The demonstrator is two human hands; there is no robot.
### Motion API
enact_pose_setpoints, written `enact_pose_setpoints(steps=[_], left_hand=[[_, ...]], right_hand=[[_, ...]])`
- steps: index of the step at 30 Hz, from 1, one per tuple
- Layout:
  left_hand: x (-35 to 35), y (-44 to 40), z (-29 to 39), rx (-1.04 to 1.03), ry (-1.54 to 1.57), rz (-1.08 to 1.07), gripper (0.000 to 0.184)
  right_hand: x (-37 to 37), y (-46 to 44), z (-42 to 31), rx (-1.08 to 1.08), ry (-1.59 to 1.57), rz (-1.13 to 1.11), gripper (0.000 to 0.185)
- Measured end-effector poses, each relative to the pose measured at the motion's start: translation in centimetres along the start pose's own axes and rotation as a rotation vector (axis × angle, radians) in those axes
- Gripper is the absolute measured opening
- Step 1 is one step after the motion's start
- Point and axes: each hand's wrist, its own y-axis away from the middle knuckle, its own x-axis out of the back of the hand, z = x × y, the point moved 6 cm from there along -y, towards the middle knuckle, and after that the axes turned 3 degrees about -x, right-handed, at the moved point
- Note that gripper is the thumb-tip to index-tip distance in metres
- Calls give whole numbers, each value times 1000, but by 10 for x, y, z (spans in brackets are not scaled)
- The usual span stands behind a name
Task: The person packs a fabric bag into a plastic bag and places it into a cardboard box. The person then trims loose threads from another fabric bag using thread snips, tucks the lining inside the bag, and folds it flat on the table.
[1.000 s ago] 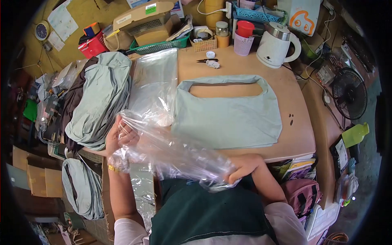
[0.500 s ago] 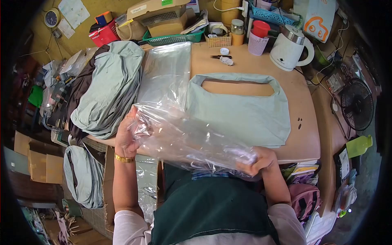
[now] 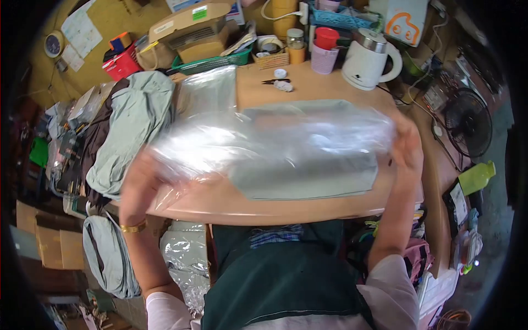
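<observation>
A clear plastic bag (image 3: 203,146), smeared by motion, stretches between my two hands above the table. My left hand (image 3: 144,169) grips its left end, and my right hand (image 3: 406,144) is closed on its right end; the fingers of both are blurred. Beneath the bag lies a flat pale green cloth bag (image 3: 302,184), its handle opening partly covered by the shiny plastic. A stack of flat clear plastic bags (image 3: 212,91) lies farther back, left of centre. Beside it, a pile of pale green cloth bags (image 3: 132,126) rests on dark fabric.
At the back right stands a white kettle (image 3: 364,63), next to a pink cup (image 3: 324,58). Small black snips (image 3: 274,82) lie near a white cap (image 3: 280,73). A box below the table's front edge (image 3: 264,218) holds packed plastic bags (image 3: 184,247). A fan (image 3: 467,121) stands at right.
My hands have moved apart, the left outward and the right up and to the right. The bunched plastic bag is now spread wide over the cloth bag. The view has shifted slightly.
</observation>
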Motion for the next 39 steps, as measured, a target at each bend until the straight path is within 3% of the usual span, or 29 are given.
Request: enact_pose_setpoints(steps=[1,3,4,5,6,7,8,9,11,13,15,16,17,18,21,22,24,25,28,30,31,33,35,36,38,39], left_hand=[[8,-12,3,-28,199,263,27],[22,-24,10,-240,538,780,32],[-6,-29,7,-291,621,825,41],[-56,-39,-7,-304,545,738,47],[-109,-45,-37,-321,470,652,54],[-144,-42,-96,41,239,656,62],[-159,-31,-148,123,-663,334,58],[-190,-43,-133,182,-653,210,64],[-218,-51,-132,236,-641,73,71],[-201,-37,-162,111,-992,138,75],[-194,-47,-158,176,-865,138,78],[-190,-53,-152,230,-738,137,80],[-198,-58,-137,219,-856,183,84],[-212,-63,-129,71,-969,132,88],[-248,-63,-116,29,-997,88,80],[-250,-63,-130,57,-1032,31,79],[-244,-62,-136,92,-1077,-5,79],[-238,-61,-130,95,-1117,3,79],[-236,-46,-116,151,-1145,-12,84],[-238,-42,-119,188,-1135,-26,89],[-239,-42,-124,171,-1086,-35,95],[-242,-43,-127,155,-1041,-38,100],[-262,-49,-122,33,-914,-100,83],[-271,-50,-126,30,-912,-102,83],[-302,-44,-136,-101,-752,-330,80],[-300,-44,-109,-249,-747,-244,74]], right_hand=[[-29,-22,-23,120,-4,167,54],[-20,-37,-12,129,418,406,44],[-46,-34,-6,31,661,422,40],[-53,-40,43,-131,669,385,40],[-79,-37,79,61,822,205,43],[-120,-30,106,-118,862,145,51],[-151,-22,137,-114,1279,-110,60],[-143,-12,143,-120,1294,-95,60],[-135,7,160,-160,1593,-410,65],[-64,18,127,-456,1661,-261,67],[-7,54,128,-556,1645,-5,72],[-13,60,129,-547,1645,-19,72],[-15,67,126,-574,1654,70,73],[-18,75,125,-601,1661,156,74],[-36,97,124,-505,1538,271,73],[-45,104,108,-493,1539,241,73],[-72,117,77,-467,1231,-128,71],[-74,125,81,-455,1224,-143,71],[-73,154,82,-335,1403,-73,66],[-74,159,80,-141,1487,5,62],[-75,157,71,-69,1431,74,48],[-68,146,49,54,1488,121,43],[-77,113,14,218,1530,172,33],[-93,82,-7,266,1514,163,27],[-141,18,-21,218,1587,-94,22],[-150,1,-10,193,1575,-205,17]])
